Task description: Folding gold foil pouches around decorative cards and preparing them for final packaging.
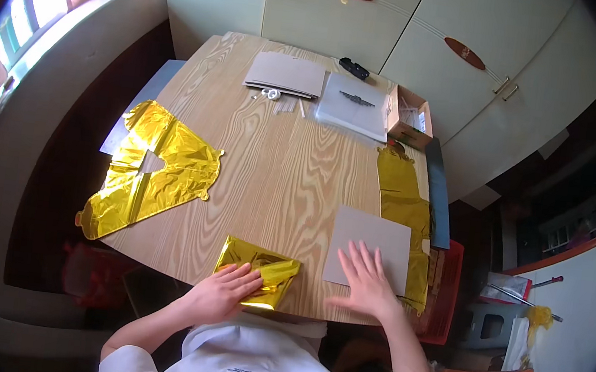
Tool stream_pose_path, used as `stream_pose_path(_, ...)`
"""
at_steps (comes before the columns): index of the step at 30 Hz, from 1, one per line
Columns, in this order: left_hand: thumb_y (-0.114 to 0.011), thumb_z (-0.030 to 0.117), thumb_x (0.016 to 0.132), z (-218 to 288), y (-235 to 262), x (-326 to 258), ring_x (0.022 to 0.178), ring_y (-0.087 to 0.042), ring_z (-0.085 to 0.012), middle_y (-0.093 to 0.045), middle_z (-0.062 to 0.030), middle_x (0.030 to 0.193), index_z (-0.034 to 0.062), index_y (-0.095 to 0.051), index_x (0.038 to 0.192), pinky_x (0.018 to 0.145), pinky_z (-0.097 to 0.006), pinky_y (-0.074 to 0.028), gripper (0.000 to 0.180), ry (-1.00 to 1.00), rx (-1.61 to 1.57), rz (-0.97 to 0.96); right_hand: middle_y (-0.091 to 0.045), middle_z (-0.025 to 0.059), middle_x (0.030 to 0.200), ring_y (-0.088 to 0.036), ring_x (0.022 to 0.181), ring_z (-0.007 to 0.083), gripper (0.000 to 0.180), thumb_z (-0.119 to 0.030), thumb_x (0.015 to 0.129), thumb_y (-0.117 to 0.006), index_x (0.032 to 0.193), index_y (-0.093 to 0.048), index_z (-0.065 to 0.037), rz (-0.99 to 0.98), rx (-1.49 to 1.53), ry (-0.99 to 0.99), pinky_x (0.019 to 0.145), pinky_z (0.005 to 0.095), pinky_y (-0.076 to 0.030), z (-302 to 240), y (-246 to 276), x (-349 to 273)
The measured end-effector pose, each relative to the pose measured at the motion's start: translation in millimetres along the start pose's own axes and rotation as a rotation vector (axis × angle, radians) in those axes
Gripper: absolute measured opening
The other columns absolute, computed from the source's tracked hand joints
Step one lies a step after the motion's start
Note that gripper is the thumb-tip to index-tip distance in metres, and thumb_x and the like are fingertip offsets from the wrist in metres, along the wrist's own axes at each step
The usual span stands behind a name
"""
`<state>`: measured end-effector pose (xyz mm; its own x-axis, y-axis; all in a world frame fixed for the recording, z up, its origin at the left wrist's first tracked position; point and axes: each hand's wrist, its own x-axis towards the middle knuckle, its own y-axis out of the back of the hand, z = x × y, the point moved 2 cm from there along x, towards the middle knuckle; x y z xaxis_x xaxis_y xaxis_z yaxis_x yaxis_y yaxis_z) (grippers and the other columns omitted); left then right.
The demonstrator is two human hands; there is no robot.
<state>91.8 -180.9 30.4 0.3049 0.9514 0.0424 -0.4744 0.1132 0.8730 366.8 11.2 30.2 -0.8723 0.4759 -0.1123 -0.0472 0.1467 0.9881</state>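
Note:
My left hand (222,294) lies flat, fingers stretched out, on a folded piece of shiny gold foil (283,272) at the table's near edge. Part of the foil is hidden beneath that palm. To the right, my right hand (369,286) rests with spread fingers over the lower part of a square grey-beige cardboard sheet (392,233). The sheet partly covers a flat gold foil balloon (396,179) along the right edge. Another flat, deflated gold foil balloon (183,158), with a cut-out in its middle and small tabs, is spread at the left edge.
Toward the back of the wooden table (271,161) are a stack of grey cardboard sheets (285,73), a white tape roll (272,94), clear plastic sleeves (350,111), a black object (354,68) and an open cardboard box (409,118). A red basket (448,291) stands by the right edge.

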Motion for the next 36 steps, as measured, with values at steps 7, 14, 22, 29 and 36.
stream_pose_path(7, -0.046, 0.032, 0.102, -58.2, 1.0, -23.8, 0.111, -0.063, -0.0281, -0.059, -0.0162, 0.127, 0.001, -0.05, 0.131, 0.099, -0.042, -0.049, 0.042, 0.561, -1.581, 0.166, -0.036, 0.0223, 0.15, -0.028, 0.142, 0.0398, 0.088, -0.059, 0.078, -0.065, 0.141, -0.044, -0.003, -0.073, -0.094, 0.049, 0.114, 0.0597, -0.021, -65.9, -16.1, -41.7)
stream_pose_path(14, -0.044, 0.04, 0.102, -63.5, 38.3, -37.7, 0.113, -0.061, -0.0322, -0.057, -0.0169, 0.131, 0.0029, -0.044, 0.138, 0.096, -0.05, -0.051, 0.052, 0.403, -2.001, 0.575, -0.071, 0.0108, 0.105, -0.071, 0.092, 0.0256, 0.029, 0.002, 0.084, -0.06, 0.113, -0.066, -0.002, 0.631, 0.092, 0.157, 0.072, 0.0329, -0.057, -94.7, 34.1, -39.2)
stream_pose_path(22, -0.04, 0.044, 0.102, -45.0, 39.6, -31.0, 0.119, -0.057, -0.0343, -0.053, -0.0184, 0.136, 0.0061, -0.04, 0.142, 0.1, -0.053, -0.047, 0.055, 0.348, -2.069, 0.469, -0.065, 0.0131, 0.096, -0.059, 0.078, 0.0132, 0.044, -0.002, 0.098, -0.05, 0.139, -0.036, 0.002, 0.894, 0.954, -0.273, 0.068, 0.0276, -0.048, -19.0, 61.4, 37.7)
stream_pose_path(29, -0.035, 0.043, 0.103, -45.2, 24.0, 12.5, 0.122, -0.055, -0.0341, -0.051, -0.0175, 0.138, 0.0057, -0.04, 0.142, 0.102, -0.051, -0.045, 0.055, 0.808, -1.936, 0.207, -0.066, 0.0158, 0.103, -0.068, 0.084, 0.028, 0.055, -0.011, 0.093, -0.059, 0.143, -0.036, -0.008, 0.537, 0.591, -0.388, 0.069, 0.0378, -0.054, -27.9, -24.9, 78.5)
stream_pose_path(36, -0.038, 0.042, 0.102, -57.4, 11.8, 25.5, 0.119, -0.058, -0.032, -0.056, -0.0166, 0.133, 0.0046, -0.045, 0.138, 0.102, -0.05, -0.045, 0.053, 0.647, -2.096, 0.3, -0.062, 0.0066, 0.093, -0.059, 0.08, 0.0132, 0.055, -0.008, 0.091, -0.063, 0.14, -0.04, 0.001, 0.675, 0.927, -0.355, 0.07, 0.0265, -0.05, -9.2, 3.4, 76.5)
